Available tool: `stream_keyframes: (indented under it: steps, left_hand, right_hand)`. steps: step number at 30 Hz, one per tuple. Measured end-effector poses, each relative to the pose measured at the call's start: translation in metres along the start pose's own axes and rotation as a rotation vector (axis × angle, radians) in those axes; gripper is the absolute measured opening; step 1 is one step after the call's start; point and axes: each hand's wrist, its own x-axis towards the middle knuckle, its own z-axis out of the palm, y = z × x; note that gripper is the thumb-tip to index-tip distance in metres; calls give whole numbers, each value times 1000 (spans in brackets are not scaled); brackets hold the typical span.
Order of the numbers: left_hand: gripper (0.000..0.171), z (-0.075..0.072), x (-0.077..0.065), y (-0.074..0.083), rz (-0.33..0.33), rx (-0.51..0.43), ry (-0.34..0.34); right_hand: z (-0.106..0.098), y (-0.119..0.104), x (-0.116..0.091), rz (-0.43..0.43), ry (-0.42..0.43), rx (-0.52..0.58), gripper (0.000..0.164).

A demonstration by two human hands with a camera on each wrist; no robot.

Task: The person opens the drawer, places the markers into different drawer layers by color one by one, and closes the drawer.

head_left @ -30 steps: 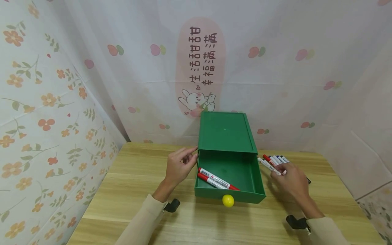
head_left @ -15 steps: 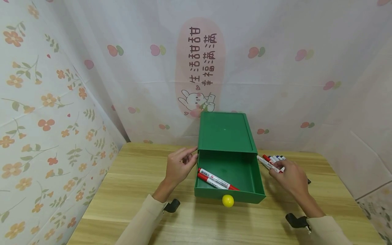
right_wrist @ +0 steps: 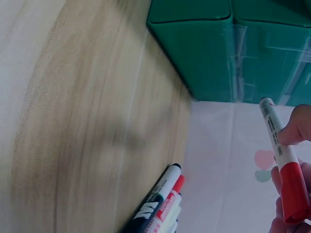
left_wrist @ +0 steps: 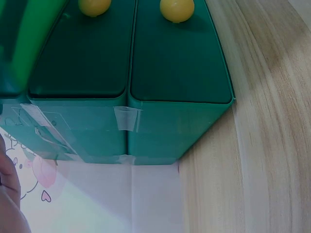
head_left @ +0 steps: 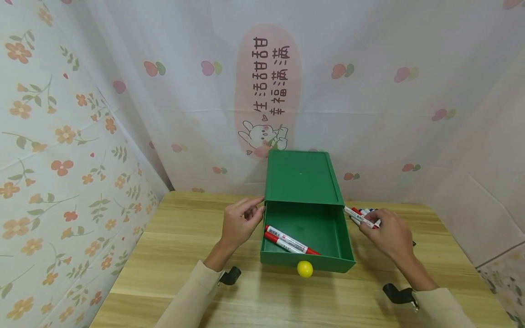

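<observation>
A green drawer unit [head_left: 303, 175] stands at the back of the table with its top drawer [head_left: 344, 243] pulled out. Two red-capped markers [head_left: 289, 239] lie inside, across the drawer's front left. My left hand [head_left: 242, 223] touches the unit's left side near the drawer opening, its index finger extended; in the left wrist view only a bit of that hand [left_wrist: 9, 194] shows. On the right, my right hand [head_left: 389, 234] pinches a white marker with a red cap [right_wrist: 279, 141] between thumb and fingers, above the table and apart from the drawer.
Several more markers [right_wrist: 163, 204] lie together on the table [head_left: 184, 273] under my right hand, partly hidden by it. The wrist views show lower drawers [left_wrist: 180, 63] with yellow knobs, joined by clear tape. A patterned curtain [head_left: 369, 114] hangs behind.
My right hand has risen slightly with the marker and covers more of the markers behind it. The left hand and drawer stay in place.
</observation>
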Motion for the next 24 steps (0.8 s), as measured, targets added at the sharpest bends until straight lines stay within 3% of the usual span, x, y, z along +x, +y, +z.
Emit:
stream_keyframes:
  steps: [13, 24]
  left_hand:
    - [25, 1, -1, -2, 2, -5, 7]
    - [25, 1, -2, -3, -4, -12, 6]
  right_hand:
    - [-11, -11, 5, -4, -14, -6, 17]
    - [-19, -16, 10, -34, 21, -12, 18]
